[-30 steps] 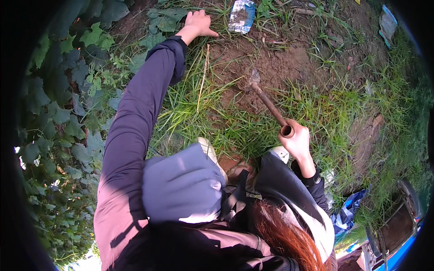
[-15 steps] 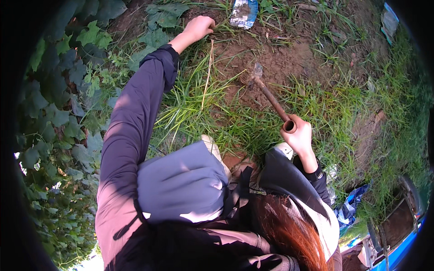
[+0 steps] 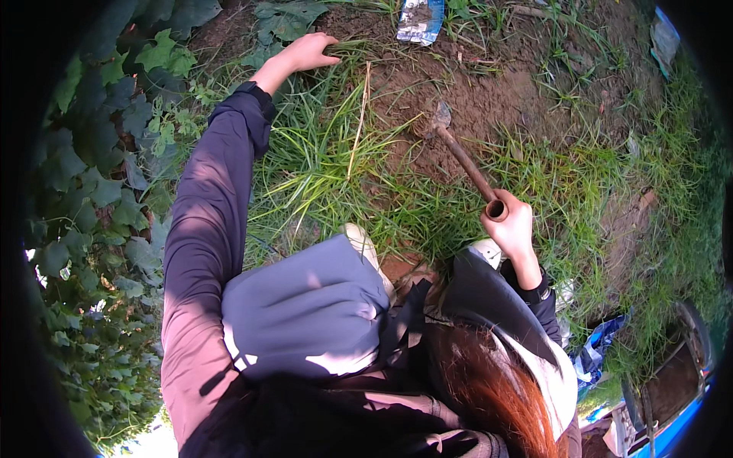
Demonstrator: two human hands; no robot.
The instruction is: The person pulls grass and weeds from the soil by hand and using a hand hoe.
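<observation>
My left hand [image 3: 307, 52] reaches far forward on an outstretched purple sleeve and closes on a tuft of long green grass [image 3: 347, 47] at the edge of the bare soil. My right hand [image 3: 511, 224] grips the end of a short hoe's brown wooden handle [image 3: 467, 166]. The hoe's metal blade [image 3: 437, 118] sits in the brown dirt ahead. A clump of tall grass [image 3: 328, 164] grows between my two hands.
A shiny crumpled wrapper [image 3: 420, 19] lies on the soil at the top. Broad-leaved vines [image 3: 92, 191] cover the left side. A blue plastic bag [image 3: 603, 351] and a blue container [image 3: 679, 382] sit at lower right. My white shoe [image 3: 365, 248] stands in the grass.
My left hand has stretched farther forward and left into the grass. The hoe's blade has stayed in the dirt with my right hand holding the handle.
</observation>
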